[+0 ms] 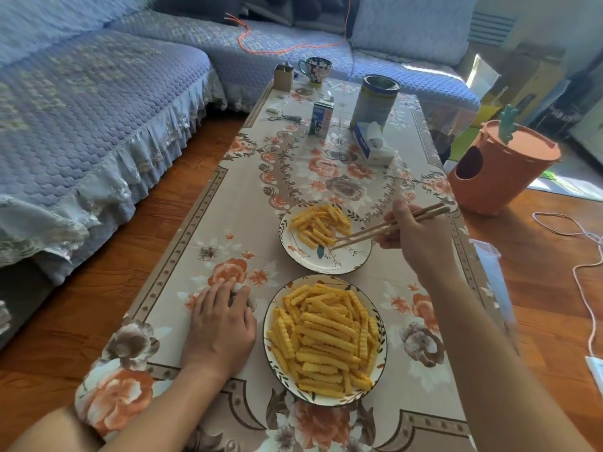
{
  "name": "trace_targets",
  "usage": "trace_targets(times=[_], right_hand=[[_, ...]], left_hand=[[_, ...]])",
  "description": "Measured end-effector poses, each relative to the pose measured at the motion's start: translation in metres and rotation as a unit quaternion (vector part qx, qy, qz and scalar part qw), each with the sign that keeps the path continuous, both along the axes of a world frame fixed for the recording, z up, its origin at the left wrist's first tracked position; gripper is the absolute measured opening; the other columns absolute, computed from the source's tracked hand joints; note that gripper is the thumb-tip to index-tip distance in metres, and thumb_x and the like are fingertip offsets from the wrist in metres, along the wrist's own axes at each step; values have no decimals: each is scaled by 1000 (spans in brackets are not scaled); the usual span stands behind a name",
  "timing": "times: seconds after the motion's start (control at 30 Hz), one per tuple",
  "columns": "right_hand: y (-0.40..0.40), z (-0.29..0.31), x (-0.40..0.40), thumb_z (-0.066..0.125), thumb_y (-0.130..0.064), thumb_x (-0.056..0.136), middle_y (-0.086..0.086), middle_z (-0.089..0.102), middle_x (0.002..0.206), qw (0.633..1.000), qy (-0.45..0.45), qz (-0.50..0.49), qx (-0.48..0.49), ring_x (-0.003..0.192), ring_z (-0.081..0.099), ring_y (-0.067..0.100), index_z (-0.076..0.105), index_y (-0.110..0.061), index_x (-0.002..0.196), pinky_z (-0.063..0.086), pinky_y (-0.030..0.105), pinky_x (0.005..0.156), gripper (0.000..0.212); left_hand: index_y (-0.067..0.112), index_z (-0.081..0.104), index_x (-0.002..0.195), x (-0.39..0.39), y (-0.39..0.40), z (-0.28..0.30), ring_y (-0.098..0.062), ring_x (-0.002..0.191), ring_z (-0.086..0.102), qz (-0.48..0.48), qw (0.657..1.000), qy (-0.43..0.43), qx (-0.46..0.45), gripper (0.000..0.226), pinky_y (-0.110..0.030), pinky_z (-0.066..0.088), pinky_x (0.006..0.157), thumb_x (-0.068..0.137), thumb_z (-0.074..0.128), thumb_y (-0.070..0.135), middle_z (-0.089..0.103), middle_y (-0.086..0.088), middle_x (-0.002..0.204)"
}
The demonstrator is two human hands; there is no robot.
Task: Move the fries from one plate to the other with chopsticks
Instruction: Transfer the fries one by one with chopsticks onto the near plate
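Observation:
Two white patterned plates lie on the floral tablecloth. The near plate (270,324) is heaped with crinkle-cut fries (326,337). The far plate (350,259) has a smaller pile of fries (318,223) on its far left half. My right hand (414,230) grips a pair of wooden chopsticks (388,227); their tips hang over the far plate's bare part, right beside that pile, with no fry between them. My left hand (220,324) rests flat on the cloth to the left of the near plate.
At the table's far end stand a tall tin (375,101), a milk carton (321,119), a tissue pack (372,143), a cup (315,68) and a small box (283,76). A blue sofa (98,119) runs along the left. An orange bin (499,168) is on the floor at right.

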State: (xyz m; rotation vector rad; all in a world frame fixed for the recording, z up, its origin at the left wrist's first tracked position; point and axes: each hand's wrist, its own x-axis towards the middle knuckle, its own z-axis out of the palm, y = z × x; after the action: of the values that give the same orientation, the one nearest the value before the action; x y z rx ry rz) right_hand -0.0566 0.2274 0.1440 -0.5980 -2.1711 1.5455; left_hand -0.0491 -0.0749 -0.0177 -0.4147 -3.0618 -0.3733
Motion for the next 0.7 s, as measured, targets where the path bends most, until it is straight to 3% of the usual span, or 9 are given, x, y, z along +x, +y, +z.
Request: trace_targets(times=[0.1, 0.53, 0.7], right_hand=[[-12, -16, -12, 58, -28, 104, 16, 73, 66, 999, -6, 12, 30, 60, 74, 32, 73, -5, 84, 64, 52, 65, 34], [-39, -30, -22, 51, -39, 106, 8, 70, 58, 997, -14, 8, 71, 51, 70, 24, 69, -9, 77, 61, 52, 65, 45], [-16, -3, 22, 50, -39, 107, 18, 70, 62, 999, 0, -50, -4, 54, 71, 33, 67, -1, 80, 63, 43, 57, 50]], left_hand=[[21, 59, 133, 0, 0, 0, -30, 139, 44, 0, 1000, 0, 2, 52, -50, 32, 119, 90, 34, 36, 55, -10, 142], [20, 60, 132, 0, -1, 1, -30, 138, 45, -3, 1000, 7, 2, 53, -50, 32, 119, 90, 32, 37, 55, -11, 143], [21, 60, 132, 0, 0, 0, -30, 139, 43, -2, 1000, 6, 1, 50, -49, 32, 119, 90, 36, 35, 54, -10, 144]])
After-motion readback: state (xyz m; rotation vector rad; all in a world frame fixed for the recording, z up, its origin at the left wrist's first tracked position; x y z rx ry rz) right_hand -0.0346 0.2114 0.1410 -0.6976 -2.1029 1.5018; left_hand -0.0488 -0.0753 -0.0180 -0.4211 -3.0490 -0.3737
